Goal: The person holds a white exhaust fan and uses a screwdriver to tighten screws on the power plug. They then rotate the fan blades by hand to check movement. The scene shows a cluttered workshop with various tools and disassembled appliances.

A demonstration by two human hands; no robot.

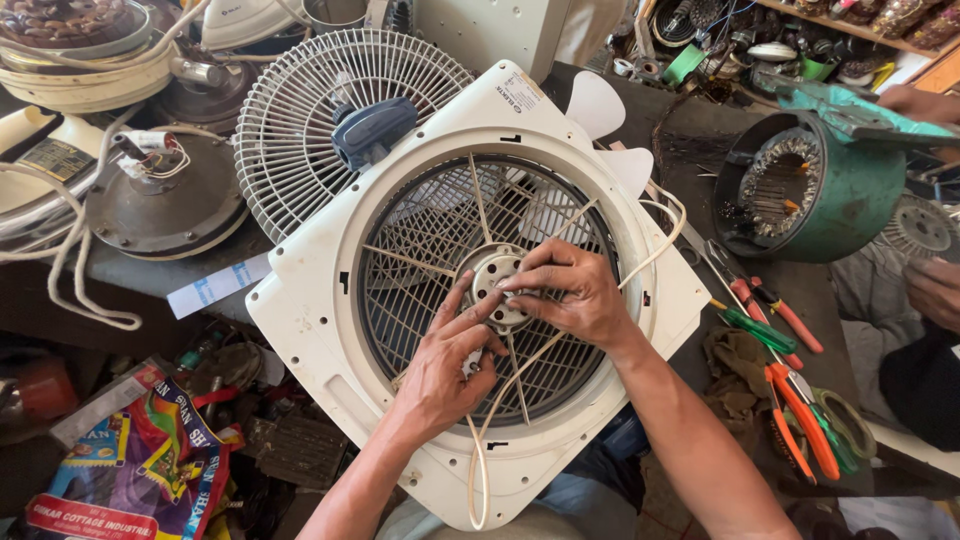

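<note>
Head view: left hand point(440, 375) and right hand point(565, 290) pinch the round metal hub point(497, 283) (square white plastic fan point(330, 310))

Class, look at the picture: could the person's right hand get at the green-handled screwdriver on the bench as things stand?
Probably yes. The right hand rests on the fan hub, and the green-handled screwdriver lies uncovered just right of the white fan housing, nothing between.

Cream-white square fan housing point(330, 300) with dark grey slatted grille point(420, 250); green motor casing point(850, 190); orange-handled pliers point(805, 415); blue motor cap point(375, 128) on a white wire guard point(300, 110).
</note>
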